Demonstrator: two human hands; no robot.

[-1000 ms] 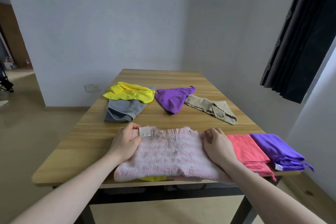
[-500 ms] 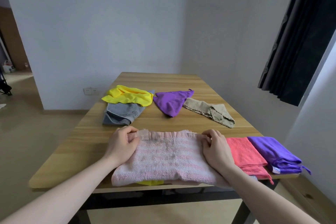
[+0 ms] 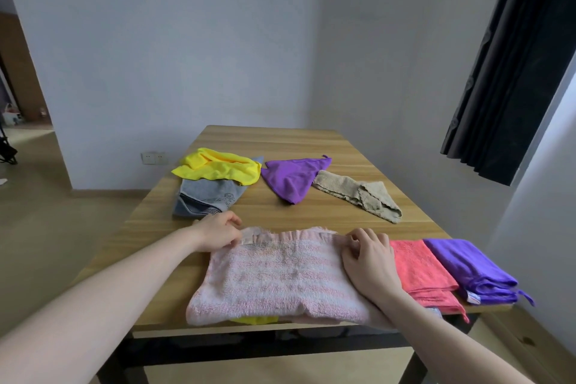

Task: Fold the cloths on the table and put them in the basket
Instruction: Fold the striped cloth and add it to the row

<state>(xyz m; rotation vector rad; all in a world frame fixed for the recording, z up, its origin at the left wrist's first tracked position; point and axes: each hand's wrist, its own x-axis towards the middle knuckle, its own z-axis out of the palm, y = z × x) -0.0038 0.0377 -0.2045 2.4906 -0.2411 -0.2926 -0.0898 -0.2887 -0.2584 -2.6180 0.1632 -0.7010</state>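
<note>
pink towel (image 3: 277,277) sat mid-fold; left hand (image 3: 218,232) and right hand (image 3: 369,262) pinched its far corners, likely needing another fold.

Your left hand (image 3: 219,232) sat left of centre, fingers curled and pinching. Your right hand (image 3: 369,257) lay lower right of centre, fingertips bent at its far end. Both bare forearms reached in from the bottom corners of the frame.
</note>
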